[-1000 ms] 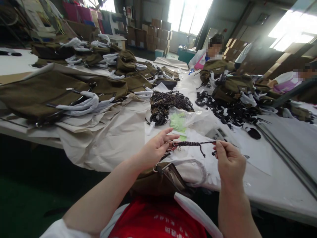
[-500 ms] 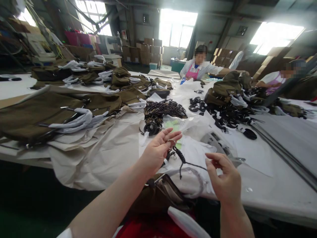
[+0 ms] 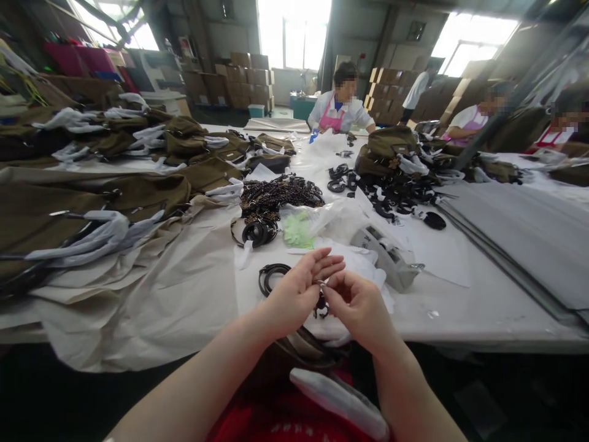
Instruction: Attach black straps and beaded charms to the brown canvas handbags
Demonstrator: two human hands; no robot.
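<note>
My left hand (image 3: pixel 301 288) holds a metal ring (image 3: pixel 320 283) between thumb and fingers, palm turned up. Pinched at the same ring is my right hand (image 3: pixel 356 301), its fingertips close to my left thumb. A dark braided cord (image 3: pixel 322 305) hangs from the ring between the hands, mostly hidden by them. Below the hands, at the table edge, lies a brown bag (image 3: pixel 306 344), partly covered by my arms. A coiled dark strap (image 3: pixel 271 277) rests on the table just left of my left hand.
Ahead lie a pile of braided straps (image 3: pixel 283 195), green slips (image 3: pixel 298 230) and a grey device (image 3: pixel 386 255). Olive bags (image 3: pixel 92 202) with white-wrapped handles cover the left side; more bags (image 3: pixel 391 147) are at the right. Across the table a person (image 3: pixel 338 110) in a pink apron works.
My right hand has moved left from the cord's end to the ring at my left hand. The view has shifted right, and the coiled strap beside my left hand now shows.
</note>
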